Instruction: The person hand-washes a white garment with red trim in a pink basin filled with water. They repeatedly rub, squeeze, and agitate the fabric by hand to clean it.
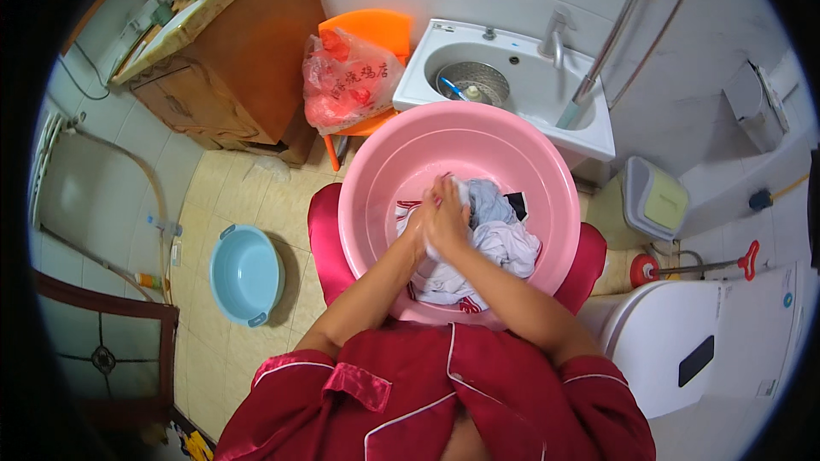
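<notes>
A large pink plastic basin (365,141) rests between my knees with a pile of garments in it. My left hand (419,225) and my right hand (450,221) press together above the pile, palms facing. A strip of white cloth (459,189) is squeezed between them; it shows beyond the fingertips and again below the palms. Around the hands lie a crumpled white garment with red trim (439,285), a white piece (509,246), a light blue piece (492,202) and a black one (516,206). The palms and most of the held cloth are hidden.
Ahead stands a white sink (538,102) holding a perforated metal bowl (493,80). Left of it, an orange chair (384,22) bears a plastic bag (349,80). A light blue basin (246,275) sits on the tiles; a lidded bin (640,205) and a toilet (672,346) are at right.
</notes>
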Demonstrator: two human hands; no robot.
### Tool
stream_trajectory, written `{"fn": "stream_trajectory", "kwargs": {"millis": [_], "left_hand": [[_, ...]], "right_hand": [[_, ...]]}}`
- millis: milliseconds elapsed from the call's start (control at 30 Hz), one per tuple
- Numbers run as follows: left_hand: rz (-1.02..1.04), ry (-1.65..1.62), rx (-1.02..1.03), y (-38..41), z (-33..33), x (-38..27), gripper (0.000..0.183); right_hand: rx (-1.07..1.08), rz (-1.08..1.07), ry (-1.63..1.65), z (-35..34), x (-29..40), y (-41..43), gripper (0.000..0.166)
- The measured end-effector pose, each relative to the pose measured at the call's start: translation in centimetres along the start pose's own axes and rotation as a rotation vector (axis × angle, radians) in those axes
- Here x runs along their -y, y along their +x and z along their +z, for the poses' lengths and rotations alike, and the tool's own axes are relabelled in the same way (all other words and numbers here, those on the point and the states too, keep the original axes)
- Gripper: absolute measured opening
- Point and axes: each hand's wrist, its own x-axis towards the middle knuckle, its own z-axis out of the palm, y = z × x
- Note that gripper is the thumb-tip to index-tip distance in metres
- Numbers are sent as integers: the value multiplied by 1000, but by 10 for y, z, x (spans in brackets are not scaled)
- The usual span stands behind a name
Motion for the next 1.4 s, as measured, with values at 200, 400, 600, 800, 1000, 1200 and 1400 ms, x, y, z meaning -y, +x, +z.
{"fn": "stream_trajectory", "kwargs": {"millis": [200, 400, 600, 800, 1000, 1200, 1400], "left_hand": [[205, 126, -287, 30, -32, 6, 54], [203, -43, -164, -1, -7, 12, 66], [-134, 279, -40, 2, -27, 2, 41], [100, 95, -92, 48, -30, -11, 36], [-146, -856, 778, 135, -147, 16, 45], [39, 11, 142, 54, -24, 8, 52], [834, -634, -305, 29, 24, 41, 49]], "right_hand": [[364, 152, 627, 8, -39, 29, 63], [19, -118, -31, 10, -1, -31, 64], [121, 643, 839, -28, -60, 68, 59], [263, 294, 993, -27, -42, 47, 55], [41, -212, -86, 24, 17, -38, 53], [70, -77, 150, 2, -51, 59, 53], [85, -356, -22, 21, -18, 3, 53]]}}
